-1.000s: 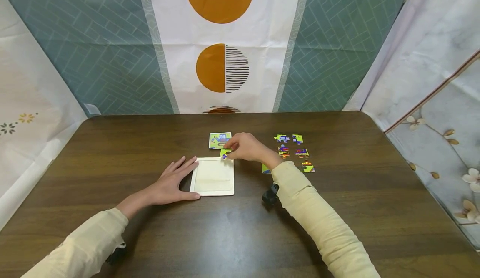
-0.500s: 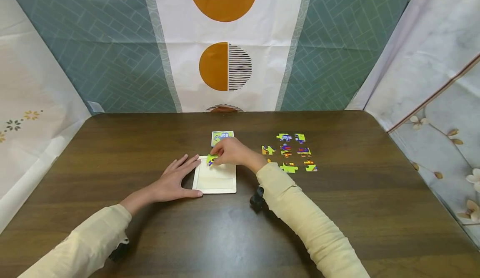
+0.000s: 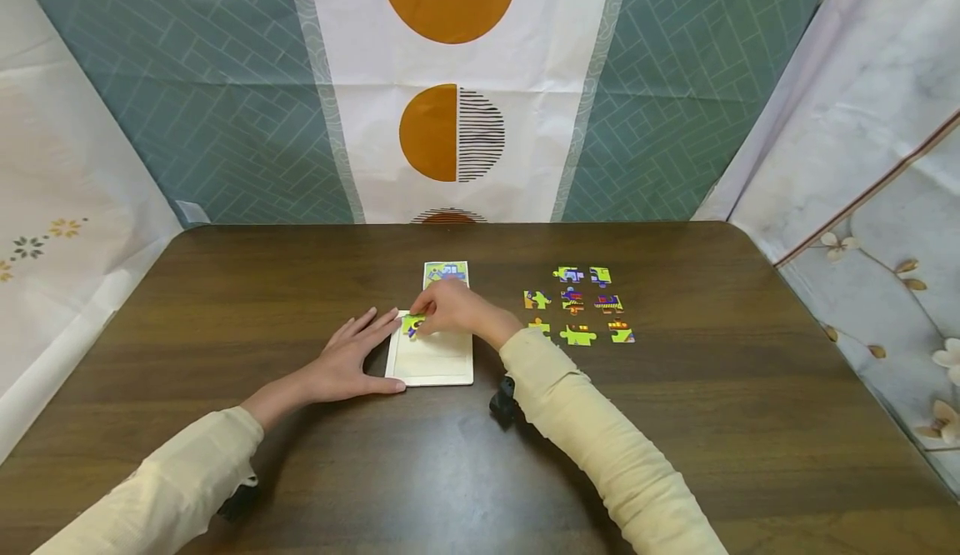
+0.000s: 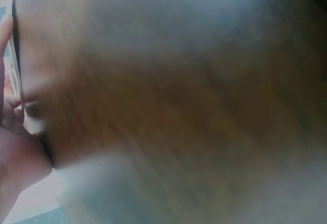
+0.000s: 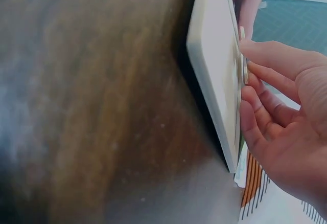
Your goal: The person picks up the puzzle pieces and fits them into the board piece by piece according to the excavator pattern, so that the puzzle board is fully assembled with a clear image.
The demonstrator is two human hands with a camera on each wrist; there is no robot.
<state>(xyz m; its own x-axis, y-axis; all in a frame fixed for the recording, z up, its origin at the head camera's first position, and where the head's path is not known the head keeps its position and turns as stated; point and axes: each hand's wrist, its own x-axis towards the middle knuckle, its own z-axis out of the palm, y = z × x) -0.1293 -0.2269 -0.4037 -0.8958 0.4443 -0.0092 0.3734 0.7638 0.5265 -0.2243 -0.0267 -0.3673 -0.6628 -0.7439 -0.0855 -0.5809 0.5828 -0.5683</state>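
A cream puzzle tray (image 3: pixel 431 365) with a raised rim lies on the table in front of me. My left hand (image 3: pixel 341 367) rests against its left side, fingers spread, fingertips at the upper left rim and thumb at the lower left corner. My right hand (image 3: pixel 453 309) pinches a green puzzle piece (image 3: pixel 411 324) with a dark and purple print over the tray's upper left corner. In the right wrist view, thumb and fingers (image 5: pixel 255 55) hold the piece edge-on, right at the tray's surface. Behind the right hand lies a picture card (image 3: pixel 446 272), partly covered by it.
Several loose puzzle pieces lie to the right in rough rows, among them a green piece (image 3: pixel 577 336), a striped piece (image 3: pixel 608 303) and a corner piece (image 3: pixel 622 332). The brown table (image 3: pixel 300 488) ends at a patterned cloth backdrop (image 3: pixel 225 122).
My right hand has carried the puzzle piece left, from beside the card over the tray's top edge to its upper left corner. The left hand keeps its place on the tray.
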